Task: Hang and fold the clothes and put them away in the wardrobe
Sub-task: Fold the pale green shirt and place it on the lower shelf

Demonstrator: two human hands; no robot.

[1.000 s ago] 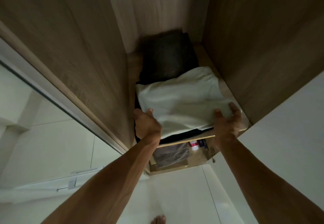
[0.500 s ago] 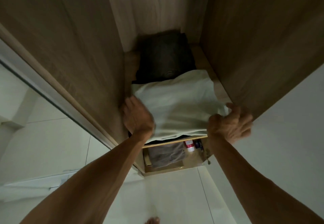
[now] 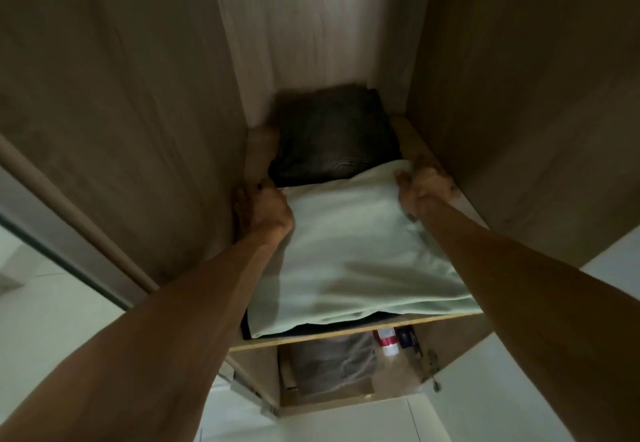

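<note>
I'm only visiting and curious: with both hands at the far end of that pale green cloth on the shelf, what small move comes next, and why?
Probably draw both hands back out. The pale green cloth already lies flat on the shelf, in front of the dark folded pile; left hand and right hand sit at its far corners.

Folded cloth (image 3: 360, 251): pale mint green, plain, shading to grey-green in its creases.
Back garment (image 3: 332, 137): charcoal to near black, faintly mottled.
Wardrobe walls (image 3: 138, 130): mid-brown wood grain, dim in the low light.
Back panel (image 3: 311, 26): paler, washed-out wood grain in long streaks.
Shelf edge (image 3: 346, 332): light tan strip.
Lower garment (image 3: 332, 362): dull grey.
Can (image 3: 387, 342): red and white bands.
Floor (image 3: 346, 424): white.
</note>
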